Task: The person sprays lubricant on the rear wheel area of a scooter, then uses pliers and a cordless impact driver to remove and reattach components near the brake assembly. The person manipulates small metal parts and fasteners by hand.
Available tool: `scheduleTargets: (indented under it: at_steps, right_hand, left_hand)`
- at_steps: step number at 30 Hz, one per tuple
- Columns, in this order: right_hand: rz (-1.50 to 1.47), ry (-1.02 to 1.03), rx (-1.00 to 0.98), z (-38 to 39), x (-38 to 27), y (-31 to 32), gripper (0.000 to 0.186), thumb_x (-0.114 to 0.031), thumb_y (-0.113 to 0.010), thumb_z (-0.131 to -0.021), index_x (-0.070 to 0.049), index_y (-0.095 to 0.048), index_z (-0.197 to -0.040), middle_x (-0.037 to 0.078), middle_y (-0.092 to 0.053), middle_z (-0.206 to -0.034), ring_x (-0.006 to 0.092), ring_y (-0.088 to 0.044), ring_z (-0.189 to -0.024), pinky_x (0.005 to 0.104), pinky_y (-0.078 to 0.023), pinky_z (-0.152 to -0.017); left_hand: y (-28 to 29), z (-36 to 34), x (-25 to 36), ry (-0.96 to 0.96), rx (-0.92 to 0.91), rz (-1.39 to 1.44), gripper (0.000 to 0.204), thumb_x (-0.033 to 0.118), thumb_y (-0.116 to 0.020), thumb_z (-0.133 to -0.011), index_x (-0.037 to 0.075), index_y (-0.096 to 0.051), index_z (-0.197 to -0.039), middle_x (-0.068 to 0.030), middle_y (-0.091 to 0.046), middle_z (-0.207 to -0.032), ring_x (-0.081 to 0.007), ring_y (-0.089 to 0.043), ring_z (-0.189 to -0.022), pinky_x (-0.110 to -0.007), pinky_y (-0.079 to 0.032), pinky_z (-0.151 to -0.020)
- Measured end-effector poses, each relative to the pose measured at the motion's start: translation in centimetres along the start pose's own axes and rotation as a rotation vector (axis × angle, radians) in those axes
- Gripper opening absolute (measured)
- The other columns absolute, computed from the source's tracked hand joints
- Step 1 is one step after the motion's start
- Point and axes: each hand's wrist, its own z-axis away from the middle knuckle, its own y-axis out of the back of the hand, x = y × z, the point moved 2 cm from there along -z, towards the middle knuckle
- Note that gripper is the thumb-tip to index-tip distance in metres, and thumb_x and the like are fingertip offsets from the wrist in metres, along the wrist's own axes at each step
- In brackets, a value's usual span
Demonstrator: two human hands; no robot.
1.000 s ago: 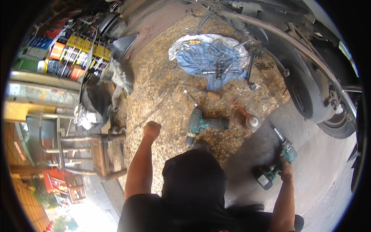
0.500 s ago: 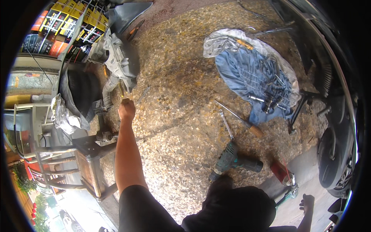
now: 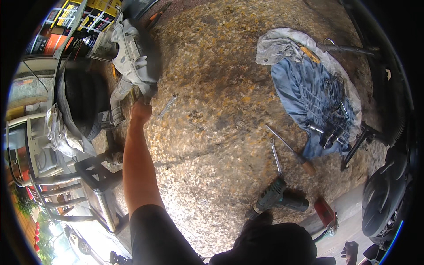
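Note:
My left hand [image 3: 141, 111] reaches out at the left with its fingers closed, right beside the lower end of a large grey cast part [image 3: 132, 55] with a ribbed pipe [image 3: 119, 95]. Whatever the fingers grip is hidden by the hand. A small wrench [image 3: 168, 106] lies on the floor just right of it. My right hand [image 3: 350, 251] hangs low at the bottom right, fingers loosely bent and apart, with nothing seen in it. The nearest thing to it is a red can [image 3: 326, 214]. A green cordless drill [image 3: 271, 194] lies before my dark-clothed knee.
A combination wrench [image 3: 276, 157] and wooden-handled screwdriver [image 3: 291, 151] lie mid-floor. Blue cloth [image 3: 289, 84] with several tools rests at right, beside dark machine parts [image 3: 382, 198]. Tyres [image 3: 81, 101], a wooden chair [image 3: 101, 203] and stacked boxes [image 3: 99, 20] stand at left.
My left hand has moved up against the grey part's lower end, still closed. My right hand has dropped toward the lower edge. The whole view has shifted a little.

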Motion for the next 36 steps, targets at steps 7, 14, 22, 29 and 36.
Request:
scheduleTargets:
  at_steps: [7,14,22,29,36]
  right_hand:
    - [-0.050,0.002,-0.008,-0.4,-0.2,-1.0,0.020,-0.025,-0.064,-0.089,-0.007,-0.058,-0.097,0.006,-0.057,-0.071,0.0202,-0.063,-0.050,0.0345,-0.049,-0.036]
    - [-0.186,-0.071,-0.089,1.1,-3.3,-4.9,0.018,-0.022,-0.070,-0.090,-0.006,-0.062,-0.085,0.009,-0.061,-0.070,0.0208,-0.065,-0.055,0.0348,-0.052,-0.043]
    - [0.038,0.109,0.041,1.4,-4.6,-7.0,0.039,-0.042,-0.073,-0.084,-0.006,-0.074,-0.098,0.017,-0.073,-0.093,0.0310,-0.070,-0.093,0.0415,-0.055,-0.085]
    - [-0.433,0.208,0.005,-1.7,-0.9,-10.2,0.038,-0.034,-0.073,-0.087,0.000,-0.072,-0.104,0.010,-0.070,-0.078,0.0175,-0.069,-0.067,0.0319,-0.057,-0.057]
    - [-0.951,0.320,0.181,-4.3,-0.9,-13.7,0.038,-0.038,-0.067,-0.089,0.000,-0.075,-0.094,0.016,-0.075,-0.084,0.0292,-0.073,-0.084,0.0382,-0.056,-0.079]
  left_hand:
    - [0.0,8.3,0.0,0.244,0.103,-0.053,0.040,0.043,-0.065,-0.085,0.014,-0.074,-0.111,-0.0211,-0.073,-0.103,-0.0424,-0.069,-0.100,-0.049,-0.055,-0.089]
    - [-7.5,12.0,-7.8,-0.033,0.153,-0.361,0.057,0.047,-0.069,-0.084,0.004,-0.056,-0.119,-0.0209,-0.067,-0.107,-0.0409,-0.066,-0.102,-0.051,-0.052,-0.087]
    - [-8.4,10.7,-7.6,0.473,0.048,1.649,0.050,0.027,-0.064,-0.093,0.005,-0.044,-0.133,-0.0130,-0.050,-0.138,-0.0338,-0.055,-0.123,-0.054,-0.045,-0.098]
    - [-0.3,29.6,9.7,0.177,-0.629,1.961,0.059,0.012,-0.060,-0.091,0.005,-0.040,-0.146,-0.0198,-0.040,-0.153,-0.0343,-0.043,-0.139,-0.052,-0.036,-0.111]
    - [9.2,48.8,32.4,-0.715,-1.063,1.500,0.092,0.029,-0.068,-0.082,-0.011,-0.022,-0.151,-0.0375,-0.038,-0.148,-0.0428,-0.052,-0.132,-0.060,-0.056,-0.095]
